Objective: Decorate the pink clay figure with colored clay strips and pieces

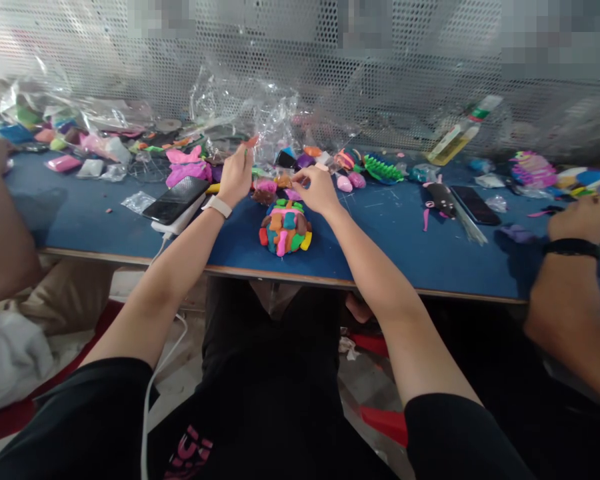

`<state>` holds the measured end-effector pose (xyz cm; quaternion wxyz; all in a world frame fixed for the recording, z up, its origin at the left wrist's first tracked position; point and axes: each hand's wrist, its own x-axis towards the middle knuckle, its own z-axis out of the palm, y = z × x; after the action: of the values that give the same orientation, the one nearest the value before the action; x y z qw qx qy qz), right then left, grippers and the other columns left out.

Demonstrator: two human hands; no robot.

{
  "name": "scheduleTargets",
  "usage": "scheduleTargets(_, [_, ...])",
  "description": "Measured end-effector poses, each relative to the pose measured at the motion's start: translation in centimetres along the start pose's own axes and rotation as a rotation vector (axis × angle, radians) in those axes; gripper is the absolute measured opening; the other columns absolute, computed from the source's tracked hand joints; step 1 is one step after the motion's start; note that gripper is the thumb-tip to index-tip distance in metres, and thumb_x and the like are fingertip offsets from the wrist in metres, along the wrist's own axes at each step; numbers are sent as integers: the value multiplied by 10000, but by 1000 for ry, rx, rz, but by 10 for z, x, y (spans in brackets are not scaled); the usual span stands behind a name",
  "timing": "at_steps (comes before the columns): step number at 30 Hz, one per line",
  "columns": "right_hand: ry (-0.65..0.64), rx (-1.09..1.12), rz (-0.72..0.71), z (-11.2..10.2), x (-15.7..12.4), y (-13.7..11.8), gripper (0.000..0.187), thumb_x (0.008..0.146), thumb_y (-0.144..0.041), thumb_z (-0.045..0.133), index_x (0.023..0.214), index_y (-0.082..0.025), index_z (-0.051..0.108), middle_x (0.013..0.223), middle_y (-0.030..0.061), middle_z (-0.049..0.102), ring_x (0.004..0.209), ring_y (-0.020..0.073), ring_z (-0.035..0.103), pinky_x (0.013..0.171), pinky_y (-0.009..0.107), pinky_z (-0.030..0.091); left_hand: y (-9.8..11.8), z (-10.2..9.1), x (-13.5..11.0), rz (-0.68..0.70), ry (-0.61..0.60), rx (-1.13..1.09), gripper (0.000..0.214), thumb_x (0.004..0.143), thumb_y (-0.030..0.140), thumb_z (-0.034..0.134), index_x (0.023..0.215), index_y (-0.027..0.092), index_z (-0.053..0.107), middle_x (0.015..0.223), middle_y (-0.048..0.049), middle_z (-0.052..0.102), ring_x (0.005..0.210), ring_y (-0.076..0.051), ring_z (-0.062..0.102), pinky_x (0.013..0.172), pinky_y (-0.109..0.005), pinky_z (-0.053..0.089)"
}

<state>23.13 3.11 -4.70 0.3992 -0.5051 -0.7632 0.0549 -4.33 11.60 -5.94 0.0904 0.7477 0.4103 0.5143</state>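
A round clay ball (285, 228) covered in strips of many colours sits on the blue table (380, 247) in front of me. My left hand (236, 175) is raised behind it, fingers pinched on a small orange-red clay piece (251, 141). My right hand (319, 189) hovers just behind and right of the ball, fingers curled and pinched beside brown and orange clay lumps (274, 188); what it grips is too small to name. A white band sits on my left wrist.
A phone (176, 199) on a white power bank lies left of my hand, cable hanging off the edge. Clay packets and crumpled plastic (260, 113) crowd the back. Another person's arm (575, 267) rests at right near a second phone (471, 204); another arm is at far left.
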Motion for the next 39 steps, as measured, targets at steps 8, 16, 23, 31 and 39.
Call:
scheduleTargets(8, [-14,16,-12,2,0,-2,71,990,-223,773,978,-248,839,1074,93,861,977,323,786,1026,574,668,-20,-15,7,-53,138,47,320,1203,510,489,1004,262,527,990,-69,638,1195,-320,744,1193,-549,544])
scheduleTargets(16, [-25,17,-8,1,0,-3,79,989,-271,765,977,-250,840,1097,105,863,1012,339,785,1050,584,664,-10,-24,-1,12,-211,316,573,760,238,921,1182,248,532,1312,-175,654,1432,-519,589,1259,-774,465])
scheduleTargets(23, [-34,5,-11,-2,-1,-8,73,981,-218,771,962,-232,840,1083,109,855,997,323,781,1047,548,651,-17,-34,1,6,-352,332,488,757,54,751,1122,261,501,1224,-145,688,1300,-438,685,1192,-719,567])
scheduleTargets(31, [-9,4,-6,-2,-2,-10,68,996,-227,774,966,-248,831,1074,97,851,993,320,779,1039,551,657,-14,-30,8,-30,-19,19,357,966,331,831,1154,265,535,1158,-114,729,1152,-322,768,1086,-596,663])
scheduleTargets(39, [-25,-6,-4,-4,-2,-11,88,994,-267,747,961,-254,828,1081,109,857,1019,329,771,1079,570,653,-27,-32,8,-84,45,101,269,928,203,713,1066,274,493,1215,-173,724,1374,-417,711,1238,-707,549])
